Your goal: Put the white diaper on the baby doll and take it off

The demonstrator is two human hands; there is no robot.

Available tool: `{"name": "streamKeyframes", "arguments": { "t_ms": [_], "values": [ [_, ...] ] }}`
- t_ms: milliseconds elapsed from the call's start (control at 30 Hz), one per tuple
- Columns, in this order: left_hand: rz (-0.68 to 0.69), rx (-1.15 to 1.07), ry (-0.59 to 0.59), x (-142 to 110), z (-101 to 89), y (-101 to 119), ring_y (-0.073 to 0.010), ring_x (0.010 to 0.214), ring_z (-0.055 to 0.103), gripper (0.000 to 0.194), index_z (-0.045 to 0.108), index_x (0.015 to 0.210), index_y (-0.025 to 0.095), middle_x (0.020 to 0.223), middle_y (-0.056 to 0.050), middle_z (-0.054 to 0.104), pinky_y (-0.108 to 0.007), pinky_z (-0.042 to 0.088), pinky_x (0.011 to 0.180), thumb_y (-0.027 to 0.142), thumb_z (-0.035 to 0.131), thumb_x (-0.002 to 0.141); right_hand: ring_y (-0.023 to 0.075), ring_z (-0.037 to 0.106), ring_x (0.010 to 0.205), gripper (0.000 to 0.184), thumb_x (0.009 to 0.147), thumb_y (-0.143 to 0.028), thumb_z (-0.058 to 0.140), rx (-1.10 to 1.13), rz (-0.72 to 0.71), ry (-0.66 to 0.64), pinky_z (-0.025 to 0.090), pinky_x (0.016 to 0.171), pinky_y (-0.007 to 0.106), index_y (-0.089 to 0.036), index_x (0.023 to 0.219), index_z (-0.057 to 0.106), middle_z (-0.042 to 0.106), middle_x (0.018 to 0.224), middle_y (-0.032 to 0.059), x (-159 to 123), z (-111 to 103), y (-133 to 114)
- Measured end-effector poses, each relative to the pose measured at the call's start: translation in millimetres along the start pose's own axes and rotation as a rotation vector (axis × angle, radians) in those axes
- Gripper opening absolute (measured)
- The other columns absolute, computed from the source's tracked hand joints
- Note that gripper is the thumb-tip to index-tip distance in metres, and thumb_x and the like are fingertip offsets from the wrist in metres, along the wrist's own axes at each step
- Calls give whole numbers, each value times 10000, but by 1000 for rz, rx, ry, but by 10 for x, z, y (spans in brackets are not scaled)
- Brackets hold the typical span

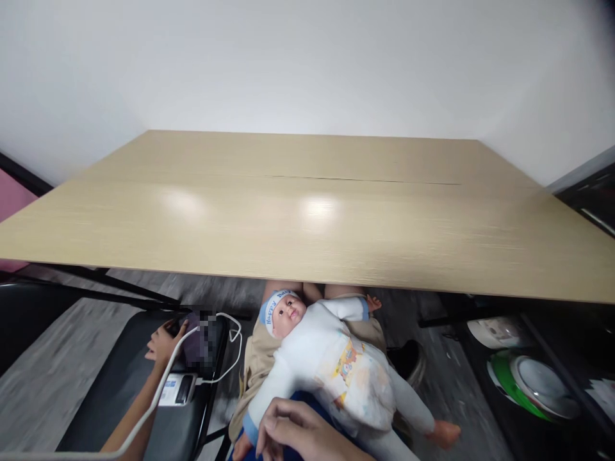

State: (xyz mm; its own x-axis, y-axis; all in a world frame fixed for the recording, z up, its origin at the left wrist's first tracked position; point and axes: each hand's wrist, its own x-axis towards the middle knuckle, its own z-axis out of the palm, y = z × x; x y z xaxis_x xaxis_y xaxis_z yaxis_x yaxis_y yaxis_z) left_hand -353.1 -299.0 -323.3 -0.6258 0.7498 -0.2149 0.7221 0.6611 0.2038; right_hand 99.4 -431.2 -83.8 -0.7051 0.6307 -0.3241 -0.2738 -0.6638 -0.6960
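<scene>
A baby doll in a white suit, a printed diaper and a white-and-blue cap lies face up, slanting across my lap. Low in the middle, my right hand rests by the doll's blue cuff, its fingers loosely curled; nothing shows in them. Off to the left, my left hand is over a black chair seat, fingers bent round the edge of a dark purple flat thing, partly pixelated. Just below that lies a white power bank with a white cable plugged in.
A wide light-wood table spans the view ahead, its front edge above my knees. The black chair stands at my left. On the right, a dark shelf holds a green-rimmed round container and a white appliance.
</scene>
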Motion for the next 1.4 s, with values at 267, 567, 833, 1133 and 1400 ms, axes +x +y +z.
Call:
{"name": "streamKeyframes", "arguments": {
  "t_ms": [267,567,833,1133,1400],
  "values": [
    [205,49,4,-443,106,-391,-445,1497,468,752,600,1502,125,1600,-233,561,-594,284,1270,640,392,995,126,547,733,584,901,-755,732,-25,7,-18,427,761,275,-192,836,592,647,808,4,-33,-19,16],
    [237,8,-10,-548,175,-470,-435,1509,470,687,612,1506,187,1659,-169,536,-598,322,1264,604,474,977,112,568,716,551,939,-709,719,0,-44,-10,409,708,253,-177,837,619,691,813,24,18,-50,153],
    [185,-73,-3,-550,281,-498,-456,1528,411,754,553,1567,182,1679,-175,495,-626,278,1281,649,453,983,110,575,702,566,935,-723,712,-30,-47,-8,417,704,255,-166,852,649,720,831,41,-14,-28,129],
    [129,-75,25,-676,236,-340,-514,1508,411,919,497,1589,171,1665,-229,460,-696,302,1241,803,425,925,107,558,697,543,942,-704,713,-38,-32,-8,433,726,265,-176,829,653,676,807,12,-74,3,31],
    [152,-51,34,-711,214,-299,-519,1491,426,979,485,1591,152,1647,-243,465,-681,321,1236,832,401,892,105,561,695,532,944,-695,718,-25,-32,4,436,732,264,-172,855,682,686,819,14,-76,-6,62]
  ]
}}
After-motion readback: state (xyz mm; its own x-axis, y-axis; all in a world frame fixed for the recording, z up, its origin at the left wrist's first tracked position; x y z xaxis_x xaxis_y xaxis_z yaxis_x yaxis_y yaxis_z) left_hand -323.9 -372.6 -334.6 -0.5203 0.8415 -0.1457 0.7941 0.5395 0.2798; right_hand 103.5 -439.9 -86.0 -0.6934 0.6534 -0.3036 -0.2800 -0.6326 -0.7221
